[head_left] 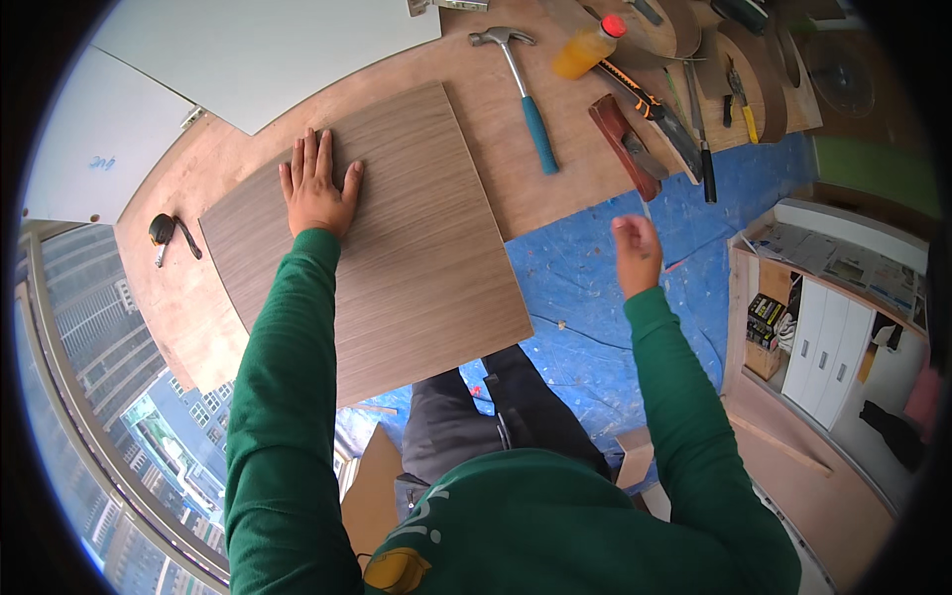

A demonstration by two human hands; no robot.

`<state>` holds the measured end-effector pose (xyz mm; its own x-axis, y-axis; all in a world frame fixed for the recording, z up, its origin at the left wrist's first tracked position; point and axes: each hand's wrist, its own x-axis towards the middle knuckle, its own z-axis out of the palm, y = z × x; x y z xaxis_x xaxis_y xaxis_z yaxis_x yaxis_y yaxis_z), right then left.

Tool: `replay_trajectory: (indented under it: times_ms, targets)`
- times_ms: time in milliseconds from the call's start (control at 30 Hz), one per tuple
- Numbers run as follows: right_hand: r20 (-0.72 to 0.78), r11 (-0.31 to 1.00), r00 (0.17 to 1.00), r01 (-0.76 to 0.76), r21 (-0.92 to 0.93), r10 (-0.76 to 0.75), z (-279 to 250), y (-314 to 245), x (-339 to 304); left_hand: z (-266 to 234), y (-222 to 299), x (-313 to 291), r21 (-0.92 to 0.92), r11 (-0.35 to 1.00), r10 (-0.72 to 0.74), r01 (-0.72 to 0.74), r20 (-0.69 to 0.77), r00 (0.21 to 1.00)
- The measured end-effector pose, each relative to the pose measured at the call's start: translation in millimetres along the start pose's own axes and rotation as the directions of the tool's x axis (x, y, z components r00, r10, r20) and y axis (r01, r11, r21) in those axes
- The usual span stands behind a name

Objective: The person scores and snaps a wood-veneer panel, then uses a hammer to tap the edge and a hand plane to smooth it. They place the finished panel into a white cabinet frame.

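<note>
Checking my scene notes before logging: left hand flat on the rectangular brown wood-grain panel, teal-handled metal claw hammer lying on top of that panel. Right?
Not quite: the teal-handled metal claw hammer isn't on the rectangular brown wood-grain panel. The head view shows it on the pale plywood surface, right of the panel. The left hand is flat on the panel, as noted.

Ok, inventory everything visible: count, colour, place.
panel: 1, brown, centre
plywood: 1, tan, under panel
boards: 2, white, upper left
tape measure: 1, black, left
hammer: 1, teal grip, upper centre
bottle: 1, orange, right of hammer
hand plane: 1, reddish, upper right
probable saw: 1, orange, upper right
pliers: 1, yellow, upper right
strips: several, brown, upper right
floor sheet: 1, blue, centre right
cabinet: 1, white doors, right
window frame: 1, grey, left
left hand: 1, green sleeve, on panel
right hand: 1, green sleeve, centre right
</note>
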<state>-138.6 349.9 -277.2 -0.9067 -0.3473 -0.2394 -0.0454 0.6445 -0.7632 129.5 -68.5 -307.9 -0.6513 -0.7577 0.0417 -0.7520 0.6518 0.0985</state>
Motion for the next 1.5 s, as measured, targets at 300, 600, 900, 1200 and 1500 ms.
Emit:
replay_trajectory:
  times_ms: [300,600,900,1200,1500]
  targets:
    - [-0.022,0.791,0.978,0.154,-0.592,-0.207,-27.9,17.5,113.6,-10.2,3.8,1.6,-0.025,1.0,-0.016,0.016,0.016,1.0]
    - [0.029,0.933,0.971,-0.236,0.272,0.237,-9.4,-12.5,78.4,-7.5,2.6,0.8,-0.027,1.0,-0.016,0.016,0.006,1.0]
    - [0.599,0.248,0.799,-0.591,0.767,0.051,-11.7,-106.9,-9.1,-8.1,3.5,1.5,0.0,1.0,-0.019,0.019,0.021,1.0]
    - [0.695,0.117,0.697,-0.686,0.718,-0.174,1.1,-114.5,-9.6,-11.7,4.8,1.2,-0.026,0.999,-0.026,0.026,0.019,0.999]
    - [0.266,0.685,0.929,-0.369,0.628,0.257,10.3,-96.6,-12.3,-12.6,5.7,1.1,-0.028,0.999,-0.029,0.029,0.012,1.0]
